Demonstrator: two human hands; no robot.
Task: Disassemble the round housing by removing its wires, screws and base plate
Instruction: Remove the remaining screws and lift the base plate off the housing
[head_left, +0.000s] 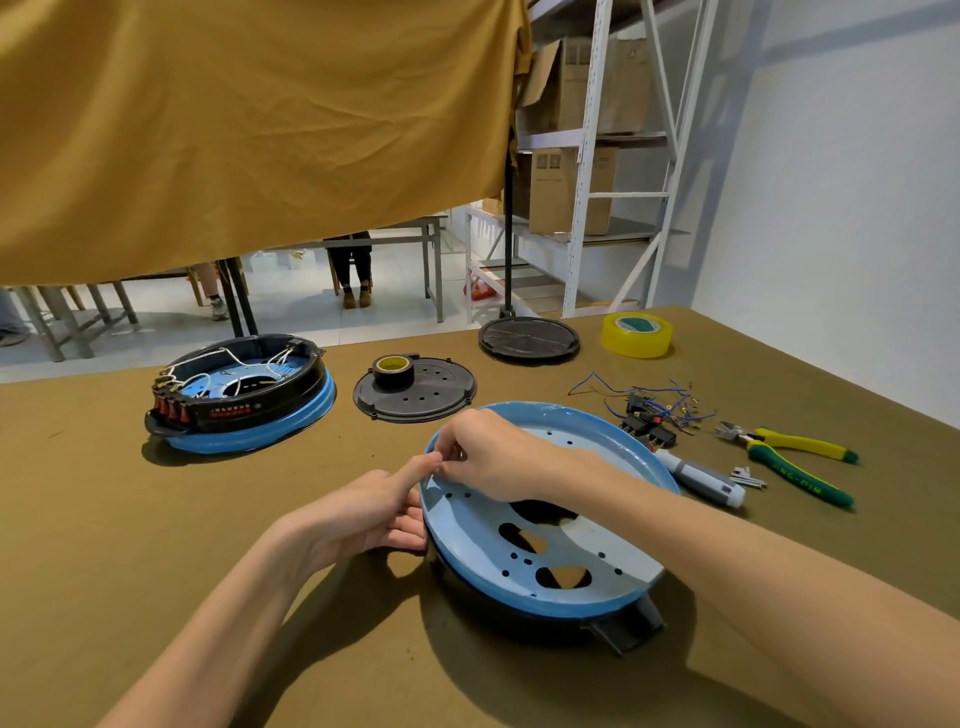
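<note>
A: Currently, left hand grips the housing at its left rim; right hand, just above that rim, pinches something too small to identify.

B: Risk?

A: Housing sits tilted near table centre; a hard pull could tip it toward the screwdriver beside it.
</note>
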